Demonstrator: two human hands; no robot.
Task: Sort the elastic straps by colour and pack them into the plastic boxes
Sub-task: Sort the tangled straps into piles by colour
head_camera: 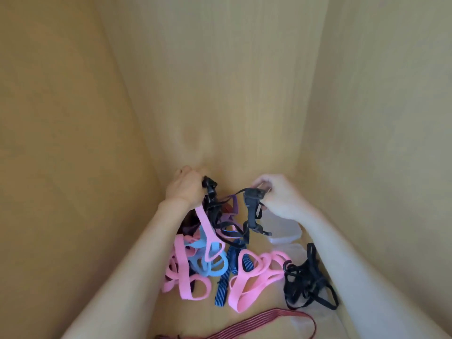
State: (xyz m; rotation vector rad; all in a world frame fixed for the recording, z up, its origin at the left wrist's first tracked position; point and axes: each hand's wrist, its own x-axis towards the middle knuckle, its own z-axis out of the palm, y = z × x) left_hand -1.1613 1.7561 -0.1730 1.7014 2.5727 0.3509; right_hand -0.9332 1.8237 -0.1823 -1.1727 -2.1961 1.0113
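My left hand [186,188] was curled round a clump of black straps [212,207], with a pink strap [207,231] trailing from it. My right hand [278,195] pinched a black clip [250,193]. The strap ran left to right between them. The nearest plastic box [286,232] lay just under my right hand on the wooden surface [244,321], with wooden panels [220,81] close around.

I see left arm stretched forward | left hand [187,185] gripping strap bundle [212,209] | right arm forward | right hand [278,196] level, pinching black clip strap [252,206] | hands apart
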